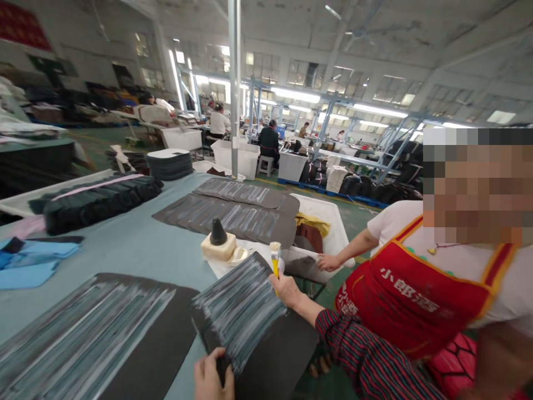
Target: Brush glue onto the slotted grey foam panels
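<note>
A fanned stack of dark strips point(241, 311), edges streaked white with glue, lies at the near edge of the table point(137, 244) — the gluing step looks to be in hand. The left hand point(212, 378) pins the stack's near corner, fingers curled over it; the right hand point(287, 289) grips a yellow brush point(275, 258) upright at the far edge. More strokes call for the fan to be held steady. Beyond, a white bin point(333, 222) holds brown and yellow pieces — a co-worker's hand point(328, 262) rests on its rim.
</note>
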Motion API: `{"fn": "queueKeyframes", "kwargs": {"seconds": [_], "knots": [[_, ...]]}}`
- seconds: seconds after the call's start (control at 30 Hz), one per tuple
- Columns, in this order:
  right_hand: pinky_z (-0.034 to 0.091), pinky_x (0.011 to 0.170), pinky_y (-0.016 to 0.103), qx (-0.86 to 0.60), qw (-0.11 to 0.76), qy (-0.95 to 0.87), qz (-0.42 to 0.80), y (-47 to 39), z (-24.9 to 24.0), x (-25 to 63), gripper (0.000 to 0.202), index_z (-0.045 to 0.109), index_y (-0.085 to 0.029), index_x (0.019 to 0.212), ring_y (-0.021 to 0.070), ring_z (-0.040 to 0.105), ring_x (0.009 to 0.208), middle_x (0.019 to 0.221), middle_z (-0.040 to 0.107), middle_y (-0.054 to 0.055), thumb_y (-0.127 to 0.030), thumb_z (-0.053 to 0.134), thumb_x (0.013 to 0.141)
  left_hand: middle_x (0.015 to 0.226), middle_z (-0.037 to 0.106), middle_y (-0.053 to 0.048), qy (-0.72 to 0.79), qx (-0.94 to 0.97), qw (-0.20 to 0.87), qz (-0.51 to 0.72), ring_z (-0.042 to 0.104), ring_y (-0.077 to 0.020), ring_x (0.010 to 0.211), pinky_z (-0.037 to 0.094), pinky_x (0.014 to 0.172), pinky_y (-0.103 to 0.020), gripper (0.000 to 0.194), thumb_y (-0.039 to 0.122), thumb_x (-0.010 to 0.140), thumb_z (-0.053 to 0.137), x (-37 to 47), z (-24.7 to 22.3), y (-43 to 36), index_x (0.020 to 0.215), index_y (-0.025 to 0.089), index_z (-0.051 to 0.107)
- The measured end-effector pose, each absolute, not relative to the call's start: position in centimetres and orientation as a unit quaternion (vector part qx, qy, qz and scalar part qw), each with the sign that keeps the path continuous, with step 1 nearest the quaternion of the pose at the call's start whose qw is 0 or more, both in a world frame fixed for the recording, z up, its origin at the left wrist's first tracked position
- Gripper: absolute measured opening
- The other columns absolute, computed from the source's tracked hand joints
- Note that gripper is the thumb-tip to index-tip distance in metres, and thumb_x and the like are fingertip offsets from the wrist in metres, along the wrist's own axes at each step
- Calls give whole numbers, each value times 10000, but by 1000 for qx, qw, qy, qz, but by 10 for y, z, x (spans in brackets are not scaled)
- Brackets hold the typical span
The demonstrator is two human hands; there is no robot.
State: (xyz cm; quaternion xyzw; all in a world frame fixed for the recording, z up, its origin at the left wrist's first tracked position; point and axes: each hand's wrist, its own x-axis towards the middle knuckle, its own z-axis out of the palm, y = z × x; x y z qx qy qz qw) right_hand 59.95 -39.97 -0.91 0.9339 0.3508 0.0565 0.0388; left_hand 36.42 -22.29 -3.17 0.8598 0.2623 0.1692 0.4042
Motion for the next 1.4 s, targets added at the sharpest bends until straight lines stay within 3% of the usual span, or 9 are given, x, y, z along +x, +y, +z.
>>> {"fn": "queueKeyframes", "kwargs": {"seconds": [0.17, 0.47, 0.63, 0.9, 1.1, 1.4], "knots": [[383, 565, 220, 954, 59, 288, 55, -443, -3, 592, 249, 528, -151, 1046, 154, 580, 708, 1075, 571, 162, -133, 311, 925, 1109, 471, -97, 199, 866, 450, 89, 552, -247, 1030, 493, 908, -441, 298, 325, 819, 401, 377, -13, -246, 1078, 218, 505], [397, 562, 213, 956, 108, 267, 59, -481, 20, 657, 265, 526, -155, 1052, 119, 567, 649, 1074, 575, 147, -98, 311, 909, 1105, 478, -81, 161, 859, 478, 91, 578, -209, 940, 514, 765, -361, 254, 260, 834, 401, 445, 3, -275, 1068, 227, 495], [419, 576, 227, 948, 119, 287, 66, -496, 24, 767, 271, 524, -164, 1072, 130, 581, 679, 1102, 555, 151, -146, 287, 942, 1089, 483, -80, 163, 843, 500, 113, 575, -215, 958, 517, 787, -372, 243, 261, 821, 431, 542, -5, -300, 1051, 222, 498], [461, 623, 257, 936, 123, 326, 42, -520, 23, 1015, 272, 521, -157, 1099, 152, 606, 732, 1122, 555, 172, -118, 308, 934, 1059, 467, -81, 195, 814, 531, 132, 545, -226, 1027, 492, 902, -413, 223, 214, 793, 495, 776, -18, -356, 1015, 208, 487], [458, 671, 278, 925, 122, 359, 21, -496, 41, 1178, 299, 503, -167, 1153, 160, 606, 780, 1158, 530, 178, -124, 288, 950, 1092, 447, -71, 249, 803, 526, 126, 541, -211, 1005, 479, 902, -404, 249, 202, 805, 515, 931, -8, -372, 1050, 214, 473], [433, 710, 308, 911, 120, 394, 18, -448, 39, 1323, 328, 498, -171, 1190, 188, 593, 855, 1184, 504, 185, -151, 254, 971, 1080, 445, -77, 301, 773, 536, 158, 523, -217, 993, 457, 920, -399, 280, 227, 781, 600, 1082, -34, -363, 1036, 194, 489]]}}
